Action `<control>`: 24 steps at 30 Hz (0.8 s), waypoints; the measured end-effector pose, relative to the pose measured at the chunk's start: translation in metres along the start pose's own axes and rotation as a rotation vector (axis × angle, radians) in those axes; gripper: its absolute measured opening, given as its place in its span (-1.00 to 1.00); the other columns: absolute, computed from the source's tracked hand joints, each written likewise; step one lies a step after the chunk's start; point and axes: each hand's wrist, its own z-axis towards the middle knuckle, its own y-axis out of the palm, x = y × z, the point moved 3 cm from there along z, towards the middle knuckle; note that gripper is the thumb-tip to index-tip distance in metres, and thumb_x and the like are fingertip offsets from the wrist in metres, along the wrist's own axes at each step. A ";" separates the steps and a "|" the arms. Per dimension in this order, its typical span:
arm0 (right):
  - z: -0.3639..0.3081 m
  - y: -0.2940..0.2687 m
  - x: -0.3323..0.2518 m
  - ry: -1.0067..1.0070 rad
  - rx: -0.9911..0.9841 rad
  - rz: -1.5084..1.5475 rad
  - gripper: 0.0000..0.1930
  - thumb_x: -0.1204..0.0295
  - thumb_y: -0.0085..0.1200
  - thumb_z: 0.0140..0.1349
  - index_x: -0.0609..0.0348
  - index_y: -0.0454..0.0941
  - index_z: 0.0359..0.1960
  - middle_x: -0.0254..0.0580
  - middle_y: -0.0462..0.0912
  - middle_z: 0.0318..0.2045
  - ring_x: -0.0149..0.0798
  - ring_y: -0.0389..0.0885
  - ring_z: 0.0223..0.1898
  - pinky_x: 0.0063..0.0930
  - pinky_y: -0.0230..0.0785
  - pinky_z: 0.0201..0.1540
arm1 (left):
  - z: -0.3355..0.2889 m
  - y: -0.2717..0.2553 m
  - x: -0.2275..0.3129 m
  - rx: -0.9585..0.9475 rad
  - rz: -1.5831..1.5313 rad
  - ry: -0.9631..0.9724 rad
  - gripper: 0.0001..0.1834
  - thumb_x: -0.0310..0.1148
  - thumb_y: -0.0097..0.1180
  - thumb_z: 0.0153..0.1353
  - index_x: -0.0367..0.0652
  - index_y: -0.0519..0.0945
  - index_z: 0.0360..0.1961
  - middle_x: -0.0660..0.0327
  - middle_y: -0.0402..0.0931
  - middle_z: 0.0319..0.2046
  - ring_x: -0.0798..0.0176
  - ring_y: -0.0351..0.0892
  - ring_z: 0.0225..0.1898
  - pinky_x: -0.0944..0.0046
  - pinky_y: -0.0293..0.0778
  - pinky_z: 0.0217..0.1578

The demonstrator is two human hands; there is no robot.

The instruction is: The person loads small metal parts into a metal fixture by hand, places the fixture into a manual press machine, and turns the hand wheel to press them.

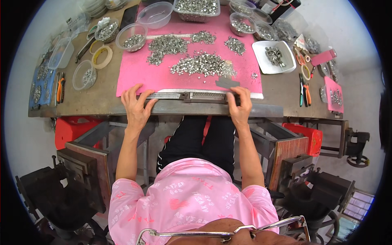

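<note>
A long, narrow metal jig lies along the front edge of the pink mat. Its right part has a dark frame around a row of small pieces or slots, and a lighter strip runs off to the left. My left hand grips the left end of that strip between thumb and fingers. At the dark right end, my right hand pinches the jig with thumb and forefinger. Just beyond it sits a loose heap of small shiny metal pieces. A flat grey piece rests close to my right fingertips.
More metal pieces lie in piles farther back. Plastic tubs and a white tray hold others. Tape rolls and orange-handled pliers are on the left; more pliers are on the right. Red stools stand below.
</note>
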 end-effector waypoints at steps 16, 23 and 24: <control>-0.028 -0.011 0.014 -0.042 0.072 -0.598 -0.77 0.46 0.16 0.31 0.21 0.61 -0.02 -0.10 0.58 -0.27 -0.05 0.55 -0.17 -0.16 0.32 -0.05 | 0.042 0.087 0.137 -0.140 -0.335 0.322 -0.60 -0.21 0.38 0.13 -0.02 0.67 0.00 0.19 0.43 -0.19 0.12 0.42 -0.10 0.01 0.25 0.02; -0.037 -0.002 -0.016 0.261 0.110 0.223 -0.84 0.57 0.11 0.36 0.31 0.67 -0.09 -0.09 0.69 -0.21 -0.21 0.67 -0.16 -0.40 0.47 -0.04 | 0.026 0.090 0.131 -0.079 -0.226 0.205 -0.62 -0.21 0.30 0.21 0.09 0.67 0.08 0.13 0.46 -0.02 0.05 0.39 0.04 -0.15 0.13 0.11; -0.036 -0.003 -0.013 0.256 0.111 0.224 -0.84 0.57 0.11 0.36 0.31 0.67 -0.09 -0.09 0.69 -0.21 -0.21 0.67 -0.16 -0.40 0.47 -0.04 | 0.026 0.091 0.132 -0.074 -0.224 0.205 -0.62 -0.21 0.30 0.21 0.09 0.67 0.08 0.13 0.46 -0.02 0.05 0.39 0.04 -0.15 0.13 0.11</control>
